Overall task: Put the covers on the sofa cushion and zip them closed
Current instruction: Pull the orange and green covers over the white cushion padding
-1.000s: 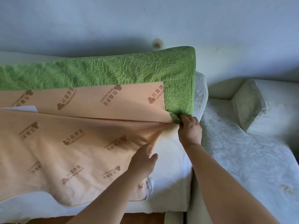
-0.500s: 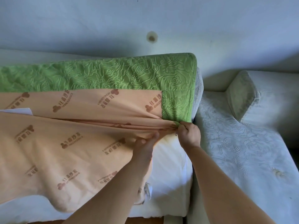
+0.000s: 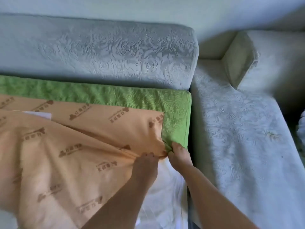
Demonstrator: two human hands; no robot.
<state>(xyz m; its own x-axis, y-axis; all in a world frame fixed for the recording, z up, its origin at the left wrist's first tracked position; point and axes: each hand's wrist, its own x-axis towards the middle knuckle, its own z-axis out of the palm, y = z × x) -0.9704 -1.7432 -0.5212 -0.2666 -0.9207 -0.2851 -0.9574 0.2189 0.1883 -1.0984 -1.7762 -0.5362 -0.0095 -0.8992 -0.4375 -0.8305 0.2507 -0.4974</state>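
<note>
A long sofa cushion lies across the seat in a green embossed cover (image 3: 176, 119) with an orange printed underside (image 3: 69, 156). White cushion filling (image 3: 166, 192) shows below the loose orange flap. My left hand (image 3: 145, 164) pinches the orange fabric at the open seam. Just to its right, my right hand (image 3: 179, 154) grips the green corner of the cover where the seam ends. The zipper itself is hidden in the bunched fabric between my fingers.
A grey embossed back cushion (image 3: 115, 50) stands behind the green one. To the right runs a pale embossed seat (image 3: 239, 146) with a small upright cushion (image 3: 241, 58) at its back. A white label (image 3: 42, 115) peeks out at the left.
The green cushion has dropped from leaning up against the backrest to lying flatter, uncovering the grey back cushion. My left hand has moved up to the seam beside my right hand.
</note>
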